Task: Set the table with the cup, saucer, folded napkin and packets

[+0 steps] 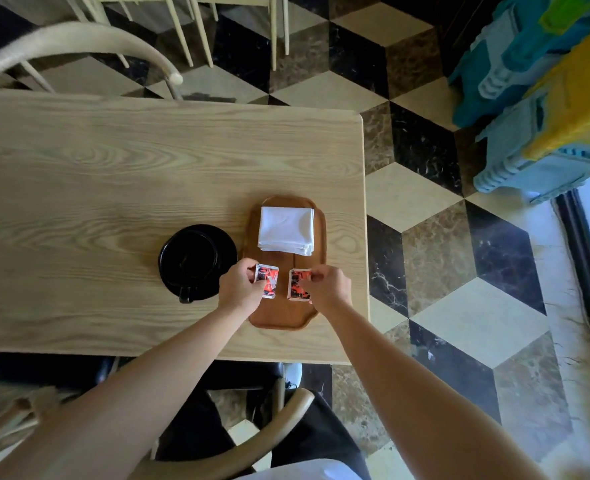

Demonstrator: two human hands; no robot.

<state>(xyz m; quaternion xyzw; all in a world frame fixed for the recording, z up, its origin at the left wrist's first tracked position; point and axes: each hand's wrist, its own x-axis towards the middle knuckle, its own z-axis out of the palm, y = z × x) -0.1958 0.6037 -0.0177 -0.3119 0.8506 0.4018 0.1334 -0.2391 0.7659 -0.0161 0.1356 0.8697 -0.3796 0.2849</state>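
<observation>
A brown wooden tray [319,244] lies near the table's right end. A folded white napkin [285,230] rests on its far half. On its near half are two red-and-black packets. My left hand [239,289] pinches the left packet [268,280], and my right hand [328,287] pinches the right packet [297,285]. Whether the packets touch the tray or hover just above it is unclear. Left of the tray a black cup [189,259] stands on a black saucer [224,244], its handle pointing toward me.
The light wooden table [113,188] ends just right of the tray. Pale wooden chairs stand at the far side [79,43] and right below me [252,441]. Coloured plastic crates [542,98] are stacked on the tiled floor at the far right.
</observation>
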